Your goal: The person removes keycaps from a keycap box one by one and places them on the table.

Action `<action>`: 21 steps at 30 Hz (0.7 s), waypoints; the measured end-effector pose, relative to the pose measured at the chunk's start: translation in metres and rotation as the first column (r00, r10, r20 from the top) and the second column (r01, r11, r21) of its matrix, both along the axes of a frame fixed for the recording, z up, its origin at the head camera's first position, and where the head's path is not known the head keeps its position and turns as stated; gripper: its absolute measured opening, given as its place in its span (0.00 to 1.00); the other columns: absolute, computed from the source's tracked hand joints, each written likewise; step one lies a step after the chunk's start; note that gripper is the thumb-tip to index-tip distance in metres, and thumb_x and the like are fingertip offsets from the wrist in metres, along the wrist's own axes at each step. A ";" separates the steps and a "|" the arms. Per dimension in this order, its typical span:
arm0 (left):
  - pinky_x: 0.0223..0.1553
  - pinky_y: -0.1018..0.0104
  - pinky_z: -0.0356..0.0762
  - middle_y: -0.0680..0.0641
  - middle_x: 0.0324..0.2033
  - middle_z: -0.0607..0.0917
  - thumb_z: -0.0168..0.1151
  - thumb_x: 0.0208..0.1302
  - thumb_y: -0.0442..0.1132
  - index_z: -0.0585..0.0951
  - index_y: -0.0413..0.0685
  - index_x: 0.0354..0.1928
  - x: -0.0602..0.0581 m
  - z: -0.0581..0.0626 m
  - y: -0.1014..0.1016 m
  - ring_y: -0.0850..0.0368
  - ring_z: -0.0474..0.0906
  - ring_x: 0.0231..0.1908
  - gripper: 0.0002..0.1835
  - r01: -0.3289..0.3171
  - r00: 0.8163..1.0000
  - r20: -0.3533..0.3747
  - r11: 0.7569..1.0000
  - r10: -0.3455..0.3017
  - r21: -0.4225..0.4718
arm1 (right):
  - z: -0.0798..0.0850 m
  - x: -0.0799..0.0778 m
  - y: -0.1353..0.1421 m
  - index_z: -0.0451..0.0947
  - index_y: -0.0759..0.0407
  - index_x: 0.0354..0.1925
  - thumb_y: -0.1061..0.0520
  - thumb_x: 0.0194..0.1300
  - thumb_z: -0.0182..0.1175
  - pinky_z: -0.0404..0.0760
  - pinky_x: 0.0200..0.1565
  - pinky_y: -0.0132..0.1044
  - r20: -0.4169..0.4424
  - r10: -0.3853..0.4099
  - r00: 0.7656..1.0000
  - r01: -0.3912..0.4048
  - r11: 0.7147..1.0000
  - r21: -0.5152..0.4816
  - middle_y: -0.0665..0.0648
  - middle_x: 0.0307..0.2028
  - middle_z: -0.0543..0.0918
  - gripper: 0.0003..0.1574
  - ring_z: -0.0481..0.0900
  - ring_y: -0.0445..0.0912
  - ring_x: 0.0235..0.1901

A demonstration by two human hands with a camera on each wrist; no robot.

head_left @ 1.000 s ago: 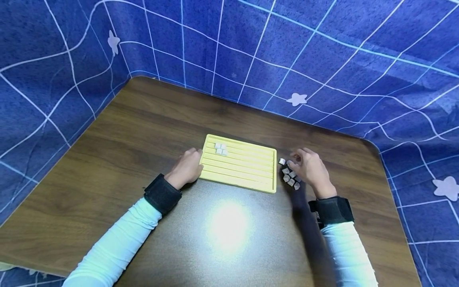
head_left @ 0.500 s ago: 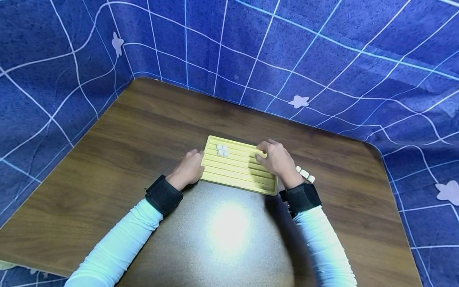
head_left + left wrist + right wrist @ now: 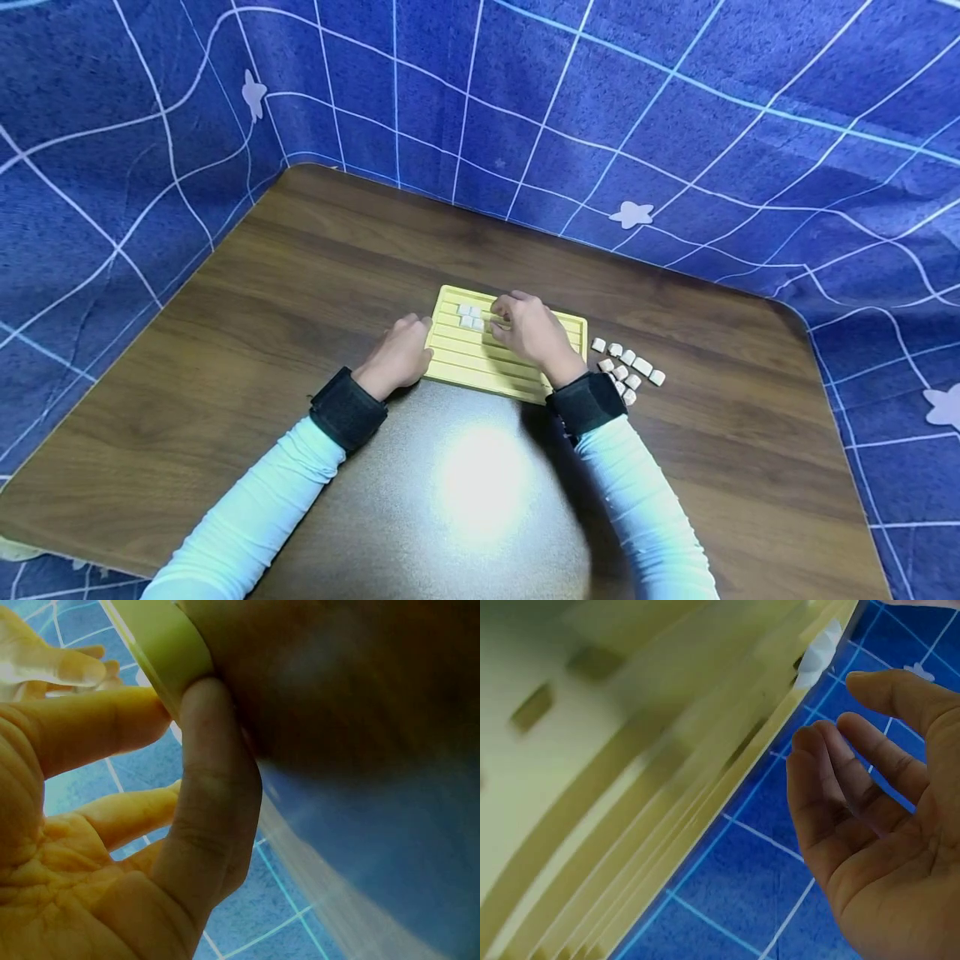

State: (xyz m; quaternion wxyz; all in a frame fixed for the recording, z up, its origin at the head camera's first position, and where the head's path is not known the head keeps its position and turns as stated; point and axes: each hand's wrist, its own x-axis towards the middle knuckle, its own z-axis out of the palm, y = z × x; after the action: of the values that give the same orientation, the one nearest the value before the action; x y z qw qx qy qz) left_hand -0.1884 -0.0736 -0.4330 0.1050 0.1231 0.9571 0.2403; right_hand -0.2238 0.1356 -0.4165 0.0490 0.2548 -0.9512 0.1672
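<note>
A yellow ridged tray [image 3: 468,369] lies flat on the table. At its left edge my left hand [image 3: 397,354] pinches the rim, and the left wrist view has the tray's corner [image 3: 169,652] between thumb and index finger. My right hand [image 3: 534,333] hovers over the tray's middle, beside several white keycaps [image 3: 471,317] grouped near its upper left. From the right wrist view, the thumb of the right hand [image 3: 885,795] stands apart from its bent fingers, with nothing visible between them. White keycaps [image 3: 820,656] sit just beyond the fingertips.
Right of the tray, several more loose white keycaps [image 3: 628,358] lie on the wooden table [image 3: 337,250], partly hidden by the right wrist. A blue cloth [image 3: 450,100] with white lines and stars hangs around the table's far side.
My right hand has moved left from the loose keycaps, across the tray, to beside the grouped ones. My left hand has kept its pinch on the tray's left edge.
</note>
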 end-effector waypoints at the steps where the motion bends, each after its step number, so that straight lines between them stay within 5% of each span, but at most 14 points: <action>1: 0.51 0.43 0.76 0.29 0.50 0.75 0.55 0.62 0.33 0.67 0.26 0.61 0.000 0.000 0.000 0.36 0.73 0.48 0.26 0.000 1.000 0.000 1.000 0.000 0.002 | -0.001 0.000 -0.002 0.81 0.62 0.39 0.56 0.55 0.64 0.85 0.38 0.44 0.004 0.003 1.000 -0.004 1.000 0.007 0.60 0.36 0.84 0.14 0.81 0.48 0.35; 21: 0.49 0.44 0.77 0.29 0.49 0.76 0.56 0.63 0.34 0.68 0.27 0.59 0.000 0.000 0.000 0.36 0.75 0.46 0.25 -0.001 1.000 -0.008 1.000 0.000 -0.011 | -0.003 -0.009 -0.024 0.83 0.54 0.36 0.57 0.57 0.63 0.84 0.34 0.42 0.096 -0.041 0.995 0.023 0.984 0.179 0.53 0.36 0.86 0.07 0.80 0.43 0.32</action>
State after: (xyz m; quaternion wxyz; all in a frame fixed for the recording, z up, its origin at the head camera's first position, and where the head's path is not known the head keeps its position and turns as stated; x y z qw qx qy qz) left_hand -0.1888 -0.0737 -0.4333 0.1019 0.1232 0.9589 0.2343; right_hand -0.2326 0.1112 -0.4194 -0.0184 0.2341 -0.9675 0.0934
